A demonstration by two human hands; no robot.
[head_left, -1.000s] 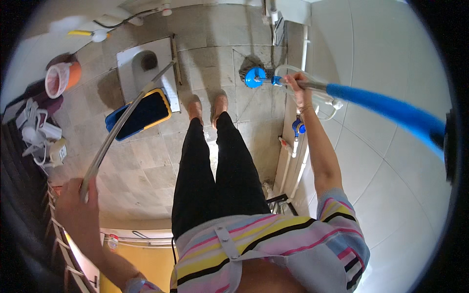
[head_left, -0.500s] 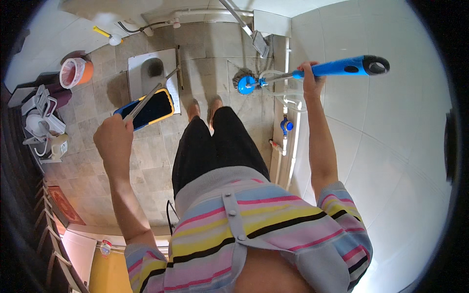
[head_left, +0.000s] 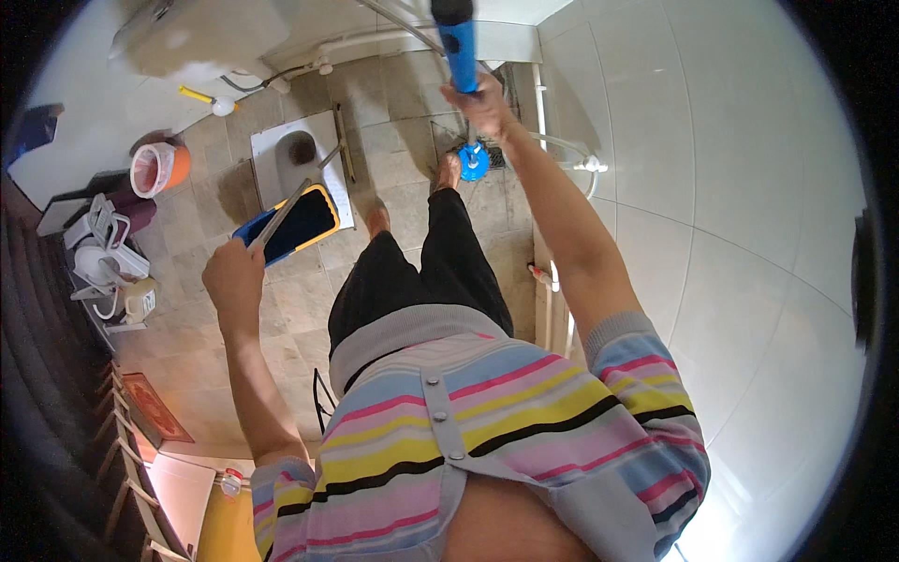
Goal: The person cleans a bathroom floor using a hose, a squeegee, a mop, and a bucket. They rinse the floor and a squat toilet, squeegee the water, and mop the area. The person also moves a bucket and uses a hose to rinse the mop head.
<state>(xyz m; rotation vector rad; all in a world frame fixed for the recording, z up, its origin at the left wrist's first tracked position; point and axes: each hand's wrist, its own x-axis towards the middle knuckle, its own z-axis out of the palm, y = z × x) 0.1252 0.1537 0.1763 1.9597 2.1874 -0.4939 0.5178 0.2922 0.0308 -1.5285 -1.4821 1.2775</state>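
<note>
My left hand (head_left: 234, 281) is closed round the grey handle of a long-handled dustpan (head_left: 330, 208). The dustpan has a blue body, a yellow rim and a dark inside, and it overlaps the near edge of the squat toilet (head_left: 267, 173). Out in front, my right hand (head_left: 487, 108) grips a mop (head_left: 458, 54) by its pole, just below the thick blue grip. The mop's round blue head (head_left: 474, 164) is low by the floor, right beside my right foot (head_left: 449, 170). My forearm and hand hide part of the pole.
Beyond the toilet lies a white brush with a yellow handle (head_left: 213, 101). An orange bin (head_left: 175, 164) with a liner stands at the left, near white plastic things (head_left: 98, 262) and a jug (head_left: 140, 300). Pipes (head_left: 552, 281) run along the right tiled wall (head_left: 655, 169).
My right hand has swung forward and left, turning the mop's grip from the right toward the far side. My right foot has stepped forward. The dustpan stays in my left hand.
</note>
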